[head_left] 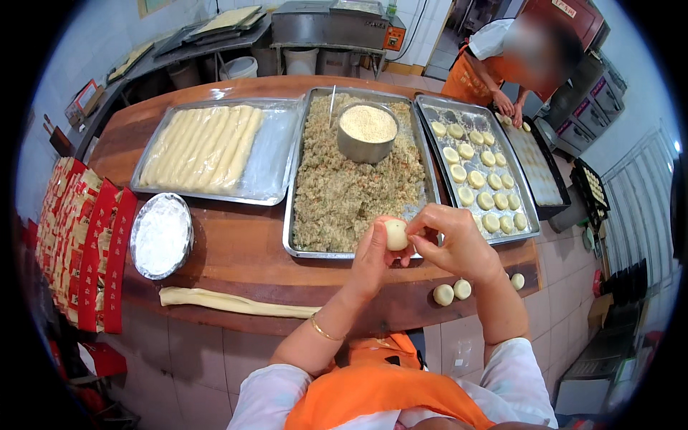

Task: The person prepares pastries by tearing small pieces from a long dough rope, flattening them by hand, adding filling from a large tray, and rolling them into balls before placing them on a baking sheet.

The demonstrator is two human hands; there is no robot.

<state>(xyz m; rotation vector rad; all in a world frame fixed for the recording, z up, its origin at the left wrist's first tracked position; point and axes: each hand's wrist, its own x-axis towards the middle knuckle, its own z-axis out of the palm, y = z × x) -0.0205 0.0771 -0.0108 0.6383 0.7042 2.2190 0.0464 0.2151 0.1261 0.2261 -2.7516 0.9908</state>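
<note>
Between my hands is a pale, round dough ball, held over the front of a metal tray of crumbly filling. My left hand has its fingers curled round the ball. My right hand pinches at the ball's right side with bent fingers. A metal pot of pale seeds stands in the filling tray. Below my right forearm, small dough rounds lie on the wooden table. A long dough strip lies along the front edge, near a bowl of white flour.
A tray of long dough rolls is at left, red packaging beside the table. Right are a tray of dough rounds, a dark tray and a co-worker in orange with both hands there. Equipment lines the back wall.
</note>
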